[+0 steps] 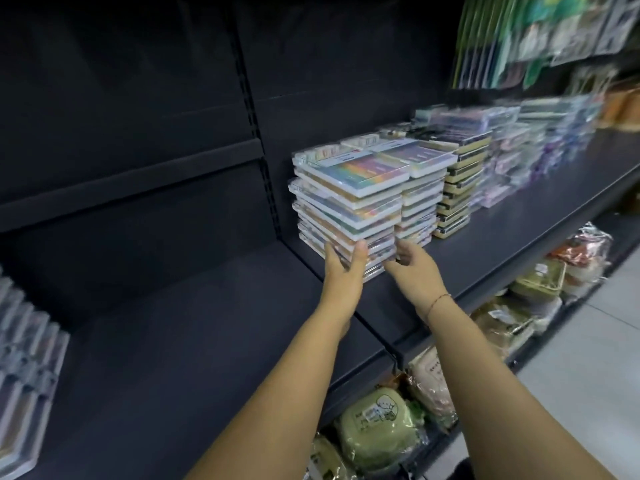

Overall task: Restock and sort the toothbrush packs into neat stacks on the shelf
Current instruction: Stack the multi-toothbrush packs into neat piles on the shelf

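A tall stack of clear toothbrush packs (346,202) with rainbow-coloured cards stands at the left end of the dark shelf (502,233). My left hand (343,268) holds the stack's bottom front corner, thumb up against its front face. My right hand (412,265) reaches to the stack's lower right side, fingers loosely curled and touching the bottom packs. A second rainbow stack (420,199) stands right beside it, then a cream-and-black stack (460,188) and several blurred stacks (540,147) further right.
The left shelf bay (173,323) is dark, with clear packs (24,368) lying at its far left edge. Packaged green and beige goods (377,427) fill the lower shelf. Hanging packets (540,36) sit at top right. Pale floor (588,358) lies to the right.
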Demonstrator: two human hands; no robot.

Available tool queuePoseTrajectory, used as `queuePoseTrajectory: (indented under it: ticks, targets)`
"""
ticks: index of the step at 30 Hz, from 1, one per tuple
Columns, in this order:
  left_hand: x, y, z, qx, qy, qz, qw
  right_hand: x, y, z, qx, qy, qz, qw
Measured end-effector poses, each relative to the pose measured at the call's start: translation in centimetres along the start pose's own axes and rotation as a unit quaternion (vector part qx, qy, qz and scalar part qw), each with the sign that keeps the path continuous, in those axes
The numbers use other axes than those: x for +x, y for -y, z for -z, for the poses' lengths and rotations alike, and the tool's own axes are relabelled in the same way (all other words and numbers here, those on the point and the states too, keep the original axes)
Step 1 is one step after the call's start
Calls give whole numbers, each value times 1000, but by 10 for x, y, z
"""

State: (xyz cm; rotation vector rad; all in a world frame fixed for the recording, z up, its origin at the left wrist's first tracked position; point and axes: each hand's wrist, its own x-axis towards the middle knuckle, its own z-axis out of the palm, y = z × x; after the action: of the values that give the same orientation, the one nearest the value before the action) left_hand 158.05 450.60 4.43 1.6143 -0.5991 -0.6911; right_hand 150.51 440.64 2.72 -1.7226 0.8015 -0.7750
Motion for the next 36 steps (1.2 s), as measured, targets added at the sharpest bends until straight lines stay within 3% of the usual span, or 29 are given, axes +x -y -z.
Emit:
queuePoseTrajectory:
  ticks: [3,5,11,17,21,26,31,36]
  targets:
    - [4,-1,1,-38,-20,-2,999,4,-6,-5,-88,26,-6,996]
    - [7,2,9,-55,-37,1,998,5,-9,-8,-83,57,-23,995]
    - [5,10,36,-97,-30,-17,995,-10,13,-25,144,153,11,978]
    - [13,-18,52,-154,-33,5,988,-5,38,-35,332,112,12,937]
    - [22,-54,62,-197,-15,40,980,19,57,-32,326,196,-14,925]
    - [35,-75,66,-201,45,148,967,54,78,-27,294,323,-176,882]
    - [40,-72,70,-193,55,155,967,49,85,-21,224,329,-200,896]
    - [33,-72,79,-185,45,166,968,41,85,-27,222,332,-218,890]
